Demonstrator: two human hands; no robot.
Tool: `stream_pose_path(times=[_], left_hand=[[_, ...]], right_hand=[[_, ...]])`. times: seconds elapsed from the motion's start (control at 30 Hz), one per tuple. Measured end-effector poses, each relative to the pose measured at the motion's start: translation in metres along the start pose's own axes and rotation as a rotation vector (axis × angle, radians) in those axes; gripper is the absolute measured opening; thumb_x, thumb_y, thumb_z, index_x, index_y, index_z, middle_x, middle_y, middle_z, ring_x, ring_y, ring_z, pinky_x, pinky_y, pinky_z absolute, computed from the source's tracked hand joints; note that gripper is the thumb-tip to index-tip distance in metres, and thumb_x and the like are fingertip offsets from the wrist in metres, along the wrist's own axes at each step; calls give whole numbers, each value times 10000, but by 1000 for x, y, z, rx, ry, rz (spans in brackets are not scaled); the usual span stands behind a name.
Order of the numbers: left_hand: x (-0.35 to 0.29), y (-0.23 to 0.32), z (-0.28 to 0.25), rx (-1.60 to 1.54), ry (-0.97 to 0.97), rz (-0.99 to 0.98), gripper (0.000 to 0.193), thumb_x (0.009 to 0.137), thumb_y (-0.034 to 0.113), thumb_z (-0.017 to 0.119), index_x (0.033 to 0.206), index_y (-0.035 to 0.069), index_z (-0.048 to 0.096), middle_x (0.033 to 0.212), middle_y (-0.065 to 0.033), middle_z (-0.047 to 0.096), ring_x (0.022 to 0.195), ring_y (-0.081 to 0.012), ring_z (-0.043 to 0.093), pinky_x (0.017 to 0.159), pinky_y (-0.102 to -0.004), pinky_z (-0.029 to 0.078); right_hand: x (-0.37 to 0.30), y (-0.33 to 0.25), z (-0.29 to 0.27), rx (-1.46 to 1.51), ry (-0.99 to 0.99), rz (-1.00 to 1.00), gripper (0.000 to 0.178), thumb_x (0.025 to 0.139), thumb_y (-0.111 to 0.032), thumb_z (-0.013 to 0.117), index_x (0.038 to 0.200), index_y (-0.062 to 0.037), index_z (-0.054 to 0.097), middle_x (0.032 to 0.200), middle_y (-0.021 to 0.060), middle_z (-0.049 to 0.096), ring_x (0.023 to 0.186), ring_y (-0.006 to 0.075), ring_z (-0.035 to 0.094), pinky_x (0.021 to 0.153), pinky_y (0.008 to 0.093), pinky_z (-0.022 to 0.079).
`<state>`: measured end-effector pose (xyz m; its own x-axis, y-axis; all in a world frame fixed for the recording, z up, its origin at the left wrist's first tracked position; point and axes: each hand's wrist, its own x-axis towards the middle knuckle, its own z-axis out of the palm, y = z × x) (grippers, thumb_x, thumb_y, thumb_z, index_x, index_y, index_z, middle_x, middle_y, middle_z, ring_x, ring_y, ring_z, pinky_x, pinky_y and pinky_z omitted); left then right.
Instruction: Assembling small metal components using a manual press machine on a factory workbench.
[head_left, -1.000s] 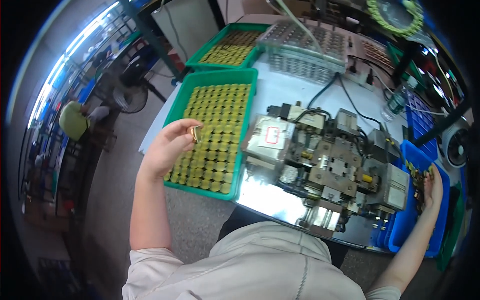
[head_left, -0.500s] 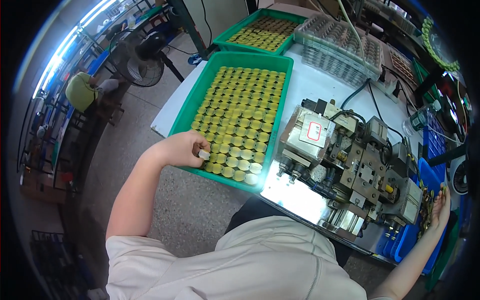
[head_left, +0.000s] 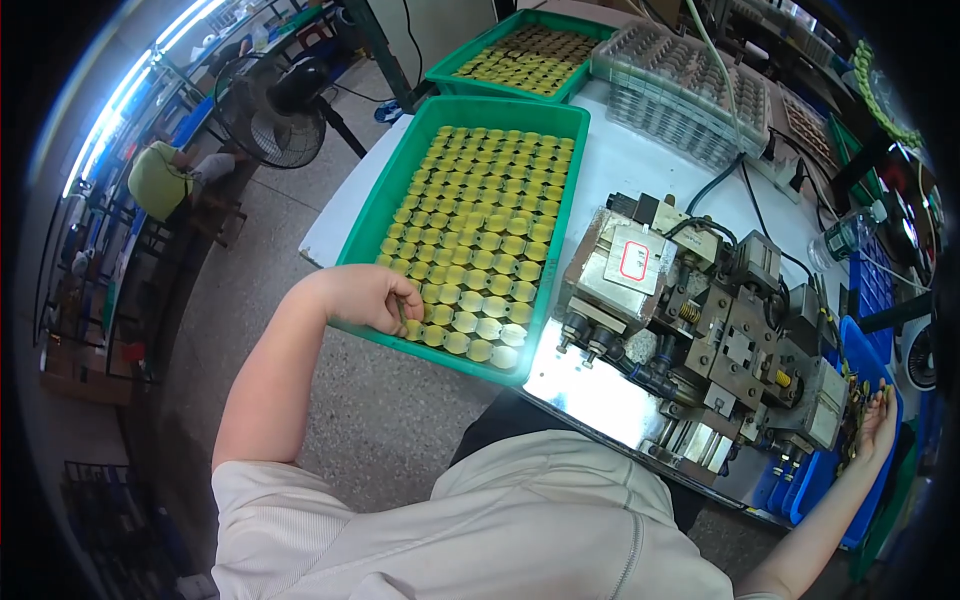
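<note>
My left hand (head_left: 372,298) is over the near left corner of a green tray (head_left: 352,238), its fingers pinched low on a small yellow metal piece (head_left: 411,328), partly hidden by the fingertips. Rows of matching rounded yellow pieces (head_left: 470,215) cover the tray's floor. Far to the right, my right hand (head_left: 878,428) is curled at the edge of a blue bin (head_left: 822,482) of loose brass-coloured pieces (head_left: 852,405). A small brass-coloured piece shows at its fingertips, too small to make out well.
A metal machine fixture (head_left: 715,335) with cylinders and hoses stands between the tray and bin. Behind are a second green tray (head_left: 440,72), clear stacked plastic trays (head_left: 665,105) and a plastic bottle (head_left: 845,238). A floor fan (head_left: 270,110) and a seated person (head_left: 165,180) are at left.
My left hand has lowered the piece from a tilted hold to the tray's corner among the rows. The right hand has shifted slightly down and stays by the blue bin.
</note>
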<state>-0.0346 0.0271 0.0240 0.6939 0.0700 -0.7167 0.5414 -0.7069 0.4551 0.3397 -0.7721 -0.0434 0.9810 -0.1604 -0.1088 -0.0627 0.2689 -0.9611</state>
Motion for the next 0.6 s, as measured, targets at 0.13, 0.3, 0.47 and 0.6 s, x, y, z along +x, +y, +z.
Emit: stream_pose_path(times=[0.13,0.3,0.47,0.6], left_hand=[[-1,4,0,38,31,-13,231,829,75,708,1058,81,732,829,-8,714,721,-109,631,711,-244,507],[-2,11,1,107,62,-44,208,843,113,709,1048,102,748,870,-1,727,755,-120,643,753,-253,508],[-4,9,4,110,92,-52,195,859,139,694,1040,91,745,887,-15,730,758,-142,647,768,-267,509],[-10,8,16,63,287,-14,180,864,134,680,1023,68,730,885,-29,718,752,-166,638,753,-282,508]], right_hand=[[-6,-2,6,6,17,-4,355,981,-141,631,1289,23,565,1095,83,686,704,46,624,611,124,539],[2,-3,-10,6,-21,6,357,980,-138,631,1289,26,562,1149,101,677,725,49,625,614,126,537],[1,-2,-4,16,-8,-24,374,985,-127,620,1313,30,536,1233,128,647,781,54,629,635,128,540],[-18,-9,18,23,-11,-53,397,992,-119,604,1346,32,504,1294,143,614,838,60,628,674,128,542]])
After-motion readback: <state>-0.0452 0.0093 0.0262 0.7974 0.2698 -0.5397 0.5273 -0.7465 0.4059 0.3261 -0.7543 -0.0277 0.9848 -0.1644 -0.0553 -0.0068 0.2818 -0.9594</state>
